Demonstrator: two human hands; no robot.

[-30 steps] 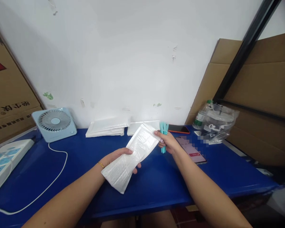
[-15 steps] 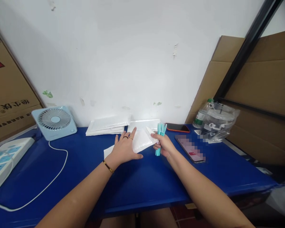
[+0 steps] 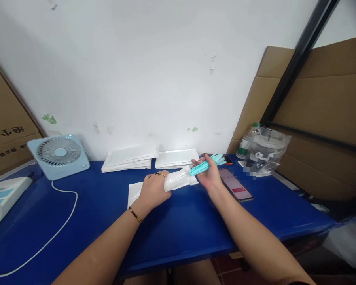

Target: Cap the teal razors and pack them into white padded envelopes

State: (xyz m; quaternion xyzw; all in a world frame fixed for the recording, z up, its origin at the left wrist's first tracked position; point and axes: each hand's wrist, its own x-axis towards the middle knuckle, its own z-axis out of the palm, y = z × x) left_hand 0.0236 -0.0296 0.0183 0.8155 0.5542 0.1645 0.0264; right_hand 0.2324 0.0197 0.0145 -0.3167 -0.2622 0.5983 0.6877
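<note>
My left hand is closed around a white padded envelope, its fingers wrapped over the middle. The envelope's mouth bulges and faces right, while its other end sticks out flat to the left. In my right hand is a bundle of slim turquoise sticks, lying nearly level and tilted up to the right. The bundle's left end is at the envelope's mouth; I cannot tell whether the tips are inside. What the sticks are is too small to make out.
Two stacks of white envelopes, a left stack and a right stack, lie against the wall. A blue fan and power strip stand left. Right are a phone, a bottle and a bagged cup.
My left hand has closed from spread fingers onto the envelope, whose mouth now bulges. My right hand has let go of the envelope's edge and turned the upright bundle to lie towards the mouth.
</note>
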